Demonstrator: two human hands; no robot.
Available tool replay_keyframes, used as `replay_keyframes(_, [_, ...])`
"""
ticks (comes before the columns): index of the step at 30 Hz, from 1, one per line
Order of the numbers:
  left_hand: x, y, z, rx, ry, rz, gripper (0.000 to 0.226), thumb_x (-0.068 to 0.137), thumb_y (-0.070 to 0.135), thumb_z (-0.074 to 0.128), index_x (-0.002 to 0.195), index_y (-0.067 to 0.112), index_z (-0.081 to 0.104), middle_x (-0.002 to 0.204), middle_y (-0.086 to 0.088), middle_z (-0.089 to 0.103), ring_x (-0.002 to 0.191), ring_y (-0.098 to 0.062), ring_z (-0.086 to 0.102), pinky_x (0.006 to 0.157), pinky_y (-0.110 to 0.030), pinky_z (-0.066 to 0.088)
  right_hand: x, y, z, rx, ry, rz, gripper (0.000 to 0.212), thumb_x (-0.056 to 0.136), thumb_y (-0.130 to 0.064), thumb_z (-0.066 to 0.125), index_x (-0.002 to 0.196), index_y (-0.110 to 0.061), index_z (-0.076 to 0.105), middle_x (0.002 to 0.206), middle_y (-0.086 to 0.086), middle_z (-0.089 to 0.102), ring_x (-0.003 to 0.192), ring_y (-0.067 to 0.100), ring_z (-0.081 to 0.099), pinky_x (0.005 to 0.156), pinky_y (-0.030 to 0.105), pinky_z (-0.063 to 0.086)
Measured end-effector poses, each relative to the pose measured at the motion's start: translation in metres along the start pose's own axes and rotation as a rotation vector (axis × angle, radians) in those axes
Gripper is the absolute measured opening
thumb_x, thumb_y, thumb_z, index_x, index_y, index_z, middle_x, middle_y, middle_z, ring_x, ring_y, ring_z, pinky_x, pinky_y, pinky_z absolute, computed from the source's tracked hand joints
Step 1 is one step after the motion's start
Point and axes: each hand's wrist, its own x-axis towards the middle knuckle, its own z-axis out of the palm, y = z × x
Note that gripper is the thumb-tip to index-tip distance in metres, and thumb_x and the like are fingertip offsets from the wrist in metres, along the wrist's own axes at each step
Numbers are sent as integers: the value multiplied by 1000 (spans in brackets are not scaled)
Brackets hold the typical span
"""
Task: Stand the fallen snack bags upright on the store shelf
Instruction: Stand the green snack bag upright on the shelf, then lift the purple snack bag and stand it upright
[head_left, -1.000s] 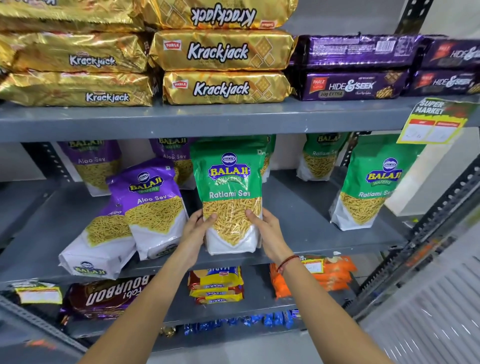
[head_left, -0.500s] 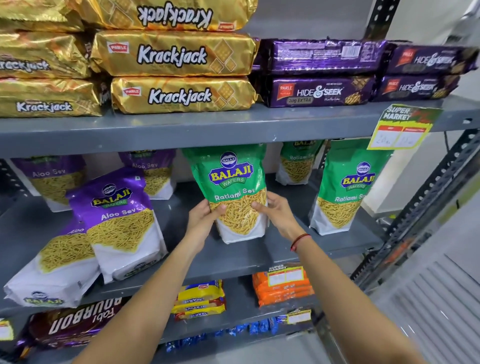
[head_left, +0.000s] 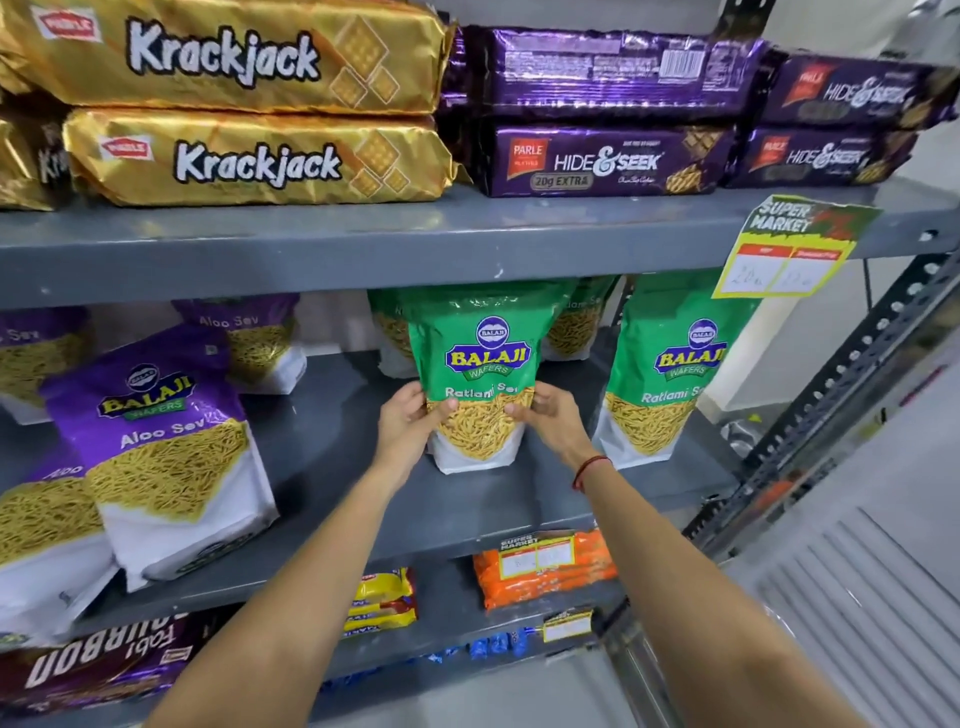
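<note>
A green Ratlami Sev bag (head_left: 480, 358) stands upright on the grey middle shelf (head_left: 332, 441), further back than its front edge. My left hand (head_left: 408, 421) grips its left side and my right hand (head_left: 548, 415) grips its right side. A second green bag (head_left: 670, 364) stands upright to the right, and more green bags stand behind. On the left, a purple Aloo Sev bag (head_left: 166, 441) leans back on another purple bag (head_left: 47, 525) that lies slumped at the shelf's front left. Two more purple bags stand at the back left.
Gold Krackjack packs (head_left: 249, 156) and purple Hide & Seek packs (head_left: 597, 161) are stacked on the shelf above. A price tag (head_left: 789, 249) hangs from that shelf's edge at right. Orange and yellow packs lie on the lower shelf. A perforated steel upright (head_left: 852, 389) borders the right side.
Both hands have carried the green bag from the shelf's front edge further back onto the shelf. The camera has moved closer and to the right.
</note>
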Motion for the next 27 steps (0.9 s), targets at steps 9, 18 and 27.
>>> replay_keyframes(9, [-4,13,-15,42,38,-57,49,74,0,71,118,6,51,113,-11,61,92,-9,65,78,-16,51,-30,-2,8,60,285,46,53,74,-7,78,121,-1,55,117,11,63,107,16,61,95,30,48])
replay_keyframes(18, [-69,55,-138,78,621,134,20,82,-5,61,100,2,56,87,-8,60,87,-23,57,85,-28,46,-79,-15,124,54,500,-197,8,87,-27,65,82,-21,63,78,-3,64,70,4,58,69,28,48])
replay_keyframes(27, [-152,32,-217,531,725,-112,23,84,19,64,89,-3,61,87,-25,64,81,-27,59,75,-42,46,-70,-21,260,-261,-383,230,59,82,-48,65,124,-8,53,118,11,63,114,26,57,102,46,46])
